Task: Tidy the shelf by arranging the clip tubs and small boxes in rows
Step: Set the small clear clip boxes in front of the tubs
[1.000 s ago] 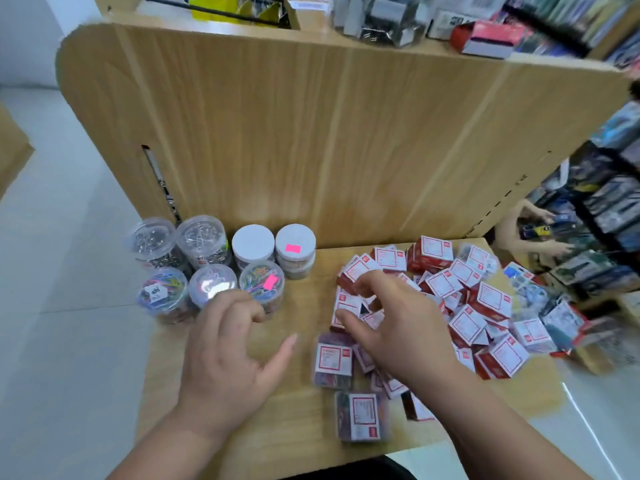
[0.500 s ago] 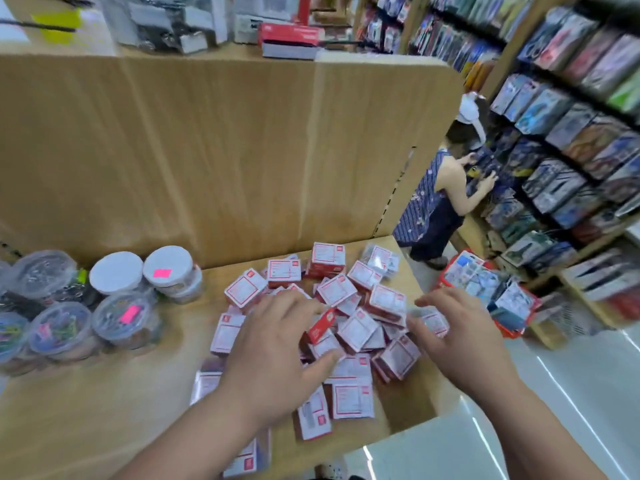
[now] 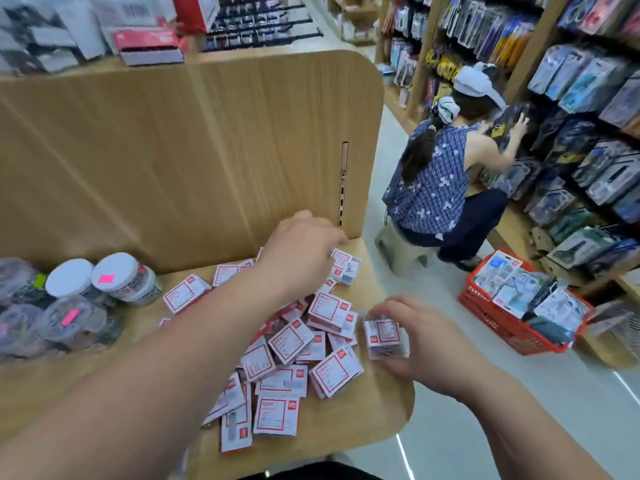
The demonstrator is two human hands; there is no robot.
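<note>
1. Right hand (image 3: 426,344): fingers pinch one clear box (image 3: 385,337) just right of the pile of small boxes (image 3: 294,344), at the shelf (image 3: 381,410) edge. Risk: a loose pinch drops it to the floor (image 3: 450,427).
2. Left hand (image 3: 301,251): lies over the pile's far side. Fingers curl downward; grip not discernible. Risk: the forearm (image 3: 173,341) sweeps boxes off.
3. Clip tubs (image 3: 104,289): grouped left of the pile.

a shop, stationery by the look. tall wooden wall racks (image 3: 585,84) crammed with hanging blister-packed goods line the aisle. a red plastic lattice basket (image 3: 491,313) full of packaged stock sits on the glossy pale floor (image 3: 440,296). on the light wooden display shelf (image 3: 363,410), clear round plastic tubs (image 3: 128,282) carry pink price stickers (figures unreadable) beside many identical small white boxes with red-framed labels (image 3: 289,341).
</note>
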